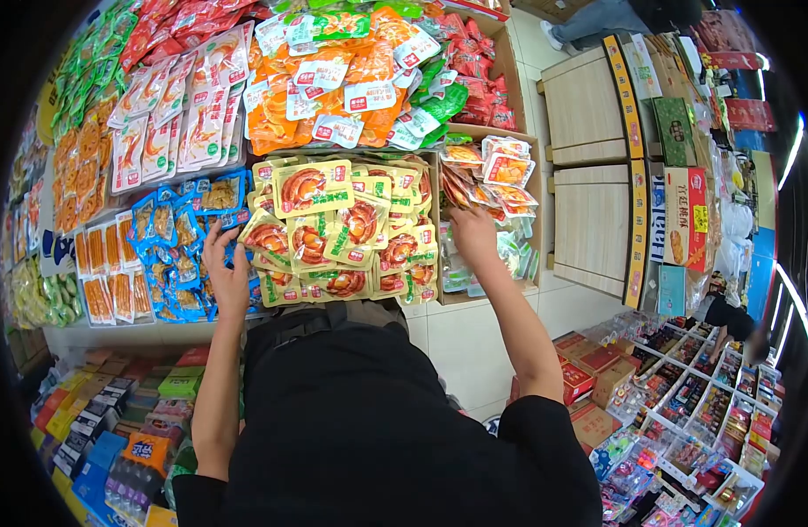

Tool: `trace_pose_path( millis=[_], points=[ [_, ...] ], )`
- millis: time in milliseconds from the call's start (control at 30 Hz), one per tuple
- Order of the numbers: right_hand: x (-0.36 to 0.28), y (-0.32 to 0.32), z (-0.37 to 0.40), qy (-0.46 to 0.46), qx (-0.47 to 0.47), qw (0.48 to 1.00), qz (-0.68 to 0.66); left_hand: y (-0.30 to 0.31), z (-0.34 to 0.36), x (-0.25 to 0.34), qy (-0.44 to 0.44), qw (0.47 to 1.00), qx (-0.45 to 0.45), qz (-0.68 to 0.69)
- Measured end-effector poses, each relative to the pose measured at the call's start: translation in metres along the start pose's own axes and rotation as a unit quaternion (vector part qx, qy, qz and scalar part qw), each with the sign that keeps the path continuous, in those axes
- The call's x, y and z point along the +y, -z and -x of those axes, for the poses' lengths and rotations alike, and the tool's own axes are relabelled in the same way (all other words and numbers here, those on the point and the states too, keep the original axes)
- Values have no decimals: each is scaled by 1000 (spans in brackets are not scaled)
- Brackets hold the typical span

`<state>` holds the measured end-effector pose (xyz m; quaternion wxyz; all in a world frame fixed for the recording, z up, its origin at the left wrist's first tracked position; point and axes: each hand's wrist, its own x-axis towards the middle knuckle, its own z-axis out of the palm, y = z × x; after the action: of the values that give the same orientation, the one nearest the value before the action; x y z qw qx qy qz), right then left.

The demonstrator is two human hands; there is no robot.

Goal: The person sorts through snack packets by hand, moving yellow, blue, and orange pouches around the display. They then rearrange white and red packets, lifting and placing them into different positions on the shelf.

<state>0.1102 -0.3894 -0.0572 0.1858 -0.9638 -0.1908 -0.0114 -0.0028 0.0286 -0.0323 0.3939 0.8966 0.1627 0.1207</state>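
My left hand point(226, 265) is open, its fingers apart, at the border between blue snack packets point(183, 230) and a pile of yellow snack packets point(321, 237). No packet shows in its grasp. Right of the yellow pile, my right hand point(474, 235) reaches into a cardboard box point(530, 220). Its fingers are bent and closed at the lower edge of small orange-and-red snack packets point(496, 171); the fingertips are partly hidden. Clear-and-green packets point(509, 259) lie below that hand in the same box.
Orange packets point(321, 83), white-and-red packets point(180, 119) and red packets point(483, 75) fill the display beyond. At right stands a wooden-panelled shelf unit point(588, 224). Stacked cartons point(97, 422) lie behind at left. A person point(729, 316) bends by the sectioned bins point(685, 395).
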Motion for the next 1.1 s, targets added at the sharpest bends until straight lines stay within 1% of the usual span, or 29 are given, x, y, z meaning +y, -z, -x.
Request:
trace_pose_path(
  millis=[67,100,167,200,267,300,367,500,567,600,667,700,733,800,867,933,967,1000,1067,1100],
  points=[
    [-6,-3,-6,-13,-69,985,160,0,-1,2,2,1000,0,1],
    [-8,-3,-11,-13,-69,985,159,0,-1,2,7,1000,-1,8],
    [-11,-2,-19,-33,-132,972,190,1,-1,2,11,1000,-3,13],
    [-11,-4,-20,-32,-132,973,189,1,-2,2,10,1000,-3,15],
    [-11,-8,-20,-7,-70,974,215,1,-1,2,10,1000,-4,18],
    [-9,-12,-19,-7,-71,974,216,0,-1,1,9,1000,-3,11],
    [-10,-23,-20,8,-43,959,280,-1,-1,1,6,1000,-4,4],
    [-5,-28,-19,-5,-60,959,278,-1,-3,3,12,1000,-5,-6],
    [2,-23,-18,29,7,976,216,0,-4,2,8,1000,-4,-7],
    [4,-19,-17,30,7,976,216,0,-4,1,6,1000,-5,-1],
    [6,-9,-15,37,76,983,162,1,-3,0,6,1000,-4,4],
    [4,1,-12,25,81,989,120,1,-3,-1,8,1000,-4,5],
    [3,8,-10,26,80,989,120,0,-3,-1,10,1000,-3,6],
    [4,18,-3,-29,101,994,-15,0,-2,-1,10,1000,-2,7],
    [9,23,8,-46,98,994,-17,-1,-2,-2,8,1000,-1,8],
    [14,27,16,-104,187,969,-127,-1,-3,-2,9,1000,0,-8],
    [18,33,21,-166,185,957,-151,-1,-4,-1,9,1000,0,-9],
    [23,37,21,-167,185,957,-150,-1,-5,0,14,1000,-1,-9],
    [32,46,21,-224,284,897,-252,-1,-6,2,18,1000,-5,-7],
    [34,52,20,-226,285,897,-251,-1,-7,2,16,1000,-4,-5]
  ],
)
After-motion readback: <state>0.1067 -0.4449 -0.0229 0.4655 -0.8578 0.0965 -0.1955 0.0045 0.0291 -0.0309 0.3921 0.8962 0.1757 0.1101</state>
